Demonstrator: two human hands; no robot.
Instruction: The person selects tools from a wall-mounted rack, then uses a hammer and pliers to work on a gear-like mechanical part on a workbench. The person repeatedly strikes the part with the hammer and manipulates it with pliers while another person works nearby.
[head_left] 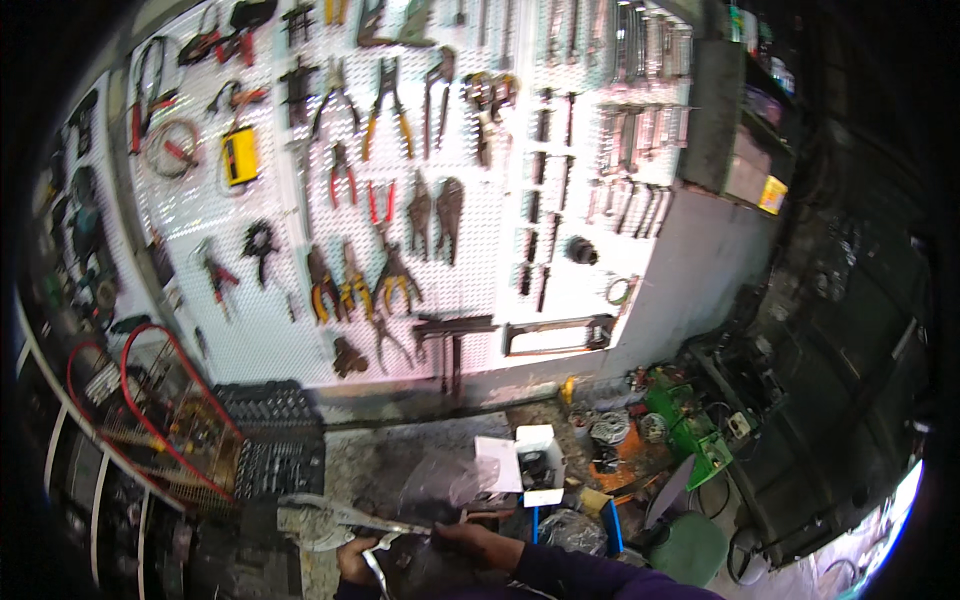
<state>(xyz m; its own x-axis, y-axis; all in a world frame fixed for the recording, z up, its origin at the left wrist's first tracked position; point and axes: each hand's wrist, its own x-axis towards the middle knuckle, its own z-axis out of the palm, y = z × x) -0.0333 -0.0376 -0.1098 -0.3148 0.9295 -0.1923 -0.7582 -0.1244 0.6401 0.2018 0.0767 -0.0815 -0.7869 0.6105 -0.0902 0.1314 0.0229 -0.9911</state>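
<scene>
Nearest the camera, both hands are occupied with the part (318,520), a pale metal piece with a rounded end and a long tapering arm, held above the bench (370,440). The left hand (356,562) is closed at its underside near the rounded end; a bright curved strip (376,574) projects below (whether it belongs to the part cannot be told). The right hand (482,548) grips the narrow end, in a dark purple sleeve (590,577).

Just beyond lies clear plastic (452,480). Right of it stands an open white box (543,497) with dark contents; nearer, a blue box (612,528) holds a plastic bag (570,532). A green stool (690,550) is at the lower right.

Left of the bench's bare area sits an open socket set (278,470), beside a red-rimmed basket (182,432). Farther right is a green machine (710,455).

At the rear, a white perforated board (270,350) carries pliers (387,110), a yellow meter (240,157) and spanners (640,40) (the upper rows glare-washed).
</scene>
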